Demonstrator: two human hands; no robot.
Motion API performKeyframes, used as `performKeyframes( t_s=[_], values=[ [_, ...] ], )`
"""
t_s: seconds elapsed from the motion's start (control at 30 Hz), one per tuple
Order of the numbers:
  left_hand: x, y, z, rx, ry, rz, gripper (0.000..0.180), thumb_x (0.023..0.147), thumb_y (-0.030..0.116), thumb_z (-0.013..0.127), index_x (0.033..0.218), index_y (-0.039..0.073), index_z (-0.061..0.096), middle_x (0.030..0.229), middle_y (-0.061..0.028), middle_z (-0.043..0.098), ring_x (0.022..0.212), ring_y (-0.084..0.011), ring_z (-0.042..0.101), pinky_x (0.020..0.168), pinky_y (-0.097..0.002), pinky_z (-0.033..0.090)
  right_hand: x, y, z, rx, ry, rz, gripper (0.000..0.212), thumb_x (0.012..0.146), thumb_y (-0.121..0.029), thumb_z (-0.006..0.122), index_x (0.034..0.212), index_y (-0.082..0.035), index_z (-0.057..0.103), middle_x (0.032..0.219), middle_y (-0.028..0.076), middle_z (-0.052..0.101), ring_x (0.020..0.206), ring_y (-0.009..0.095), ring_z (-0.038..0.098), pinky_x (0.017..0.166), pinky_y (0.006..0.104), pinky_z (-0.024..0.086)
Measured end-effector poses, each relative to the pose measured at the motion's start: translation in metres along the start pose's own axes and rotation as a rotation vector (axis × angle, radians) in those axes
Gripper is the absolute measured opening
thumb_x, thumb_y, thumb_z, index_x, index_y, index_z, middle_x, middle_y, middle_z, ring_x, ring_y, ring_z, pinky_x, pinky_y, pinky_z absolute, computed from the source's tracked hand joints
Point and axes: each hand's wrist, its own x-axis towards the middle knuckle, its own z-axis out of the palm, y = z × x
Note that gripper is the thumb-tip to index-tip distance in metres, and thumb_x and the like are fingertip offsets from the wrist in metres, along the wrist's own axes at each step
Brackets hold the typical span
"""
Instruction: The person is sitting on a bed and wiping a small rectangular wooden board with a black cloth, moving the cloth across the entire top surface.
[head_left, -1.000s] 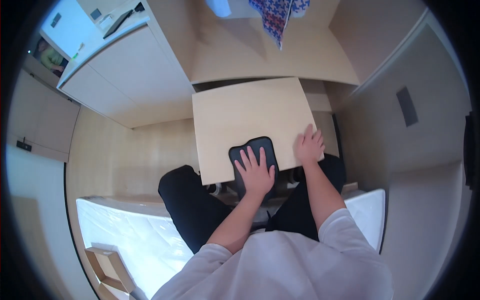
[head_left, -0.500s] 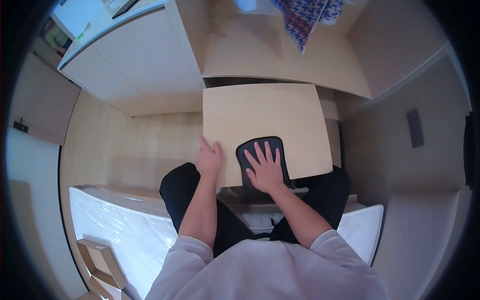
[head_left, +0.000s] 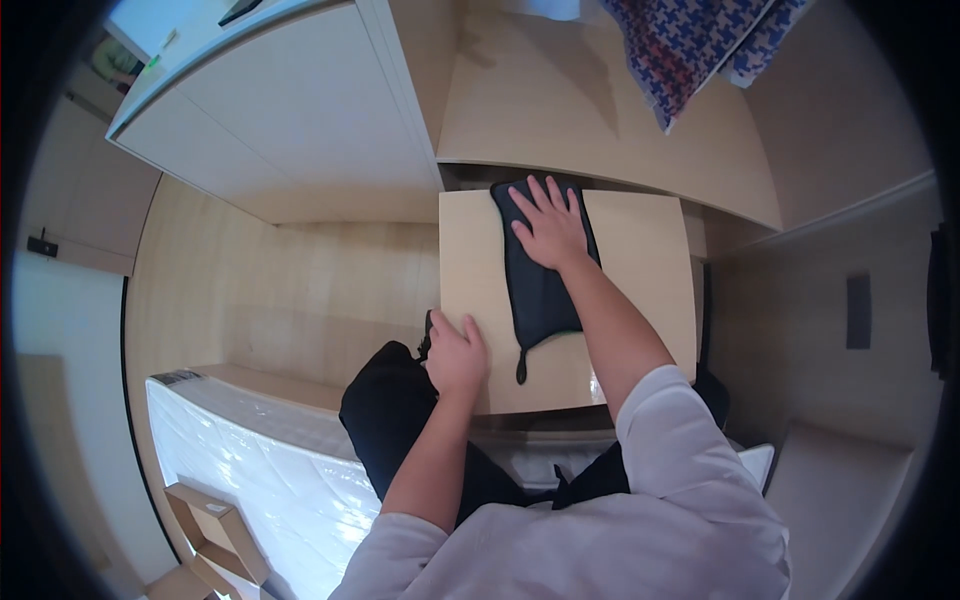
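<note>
A pale wooden tabletop (head_left: 640, 270) stands before my knees. On it a dark black cloth (head_left: 545, 300) lies lengthwise, flat, with a small hanging loop at its near end. My right hand (head_left: 553, 225) presses palm down on the cloth's far part, fingers spread toward the tabletop's far edge. At the tabletop's near left edge is my left hand (head_left: 457, 358), thumb on top and fingers around the side. Some of its fingers are hidden below the edge.
Beyond the tabletop is an open wooden compartment (head_left: 600, 130) with a patterned blue and red cloth (head_left: 680, 60) hanging in it. A cabinet (head_left: 290, 120) stands at far left. A plastic-wrapped mattress (head_left: 270, 440) and an open cardboard box (head_left: 218, 530) lie at near left.
My right hand has slid the cloth away from me to the tabletop's far edge, and the cloth now lies stretched out. The view has shifted; my left hand stays at the left edge.
</note>
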Motion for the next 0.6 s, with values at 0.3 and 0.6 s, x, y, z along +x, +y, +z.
performKeyframes(
  t_s=[0.3,0.6],
  values=[
    [0.01,-0.013,0.007,0.045,-0.005,-0.001,0.05,0.108,0.049,0.053,0.127,0.003,0.05,0.118,-0.0285,0.071,0.102,-0.0529,0.071,0.086,-0.0632,0.057,-0.133,-0.017,-0.019,0.056,-0.063,0.028,0.075,0.103,-0.053,0.062,0.17,-0.026,0.041,0.18,0.012,0.028,0.167,0.038,0.02,0.134,0.0622,0.014],
    [0.01,-0.029,0.012,-0.007,-0.046,0.034,0.049,0.11,0.045,0.05,0.135,0.002,0.051,0.12,-0.0275,0.073,0.109,-0.0514,0.071,0.091,-0.0628,0.055,-0.308,-0.039,-0.042,0.128,-0.089,0.147,0.075,0.1,-0.045,0.067,0.168,-0.027,0.045,0.179,0.013,0.03,0.167,0.041,0.02,0.132,0.0648,0.016]
  ],
)
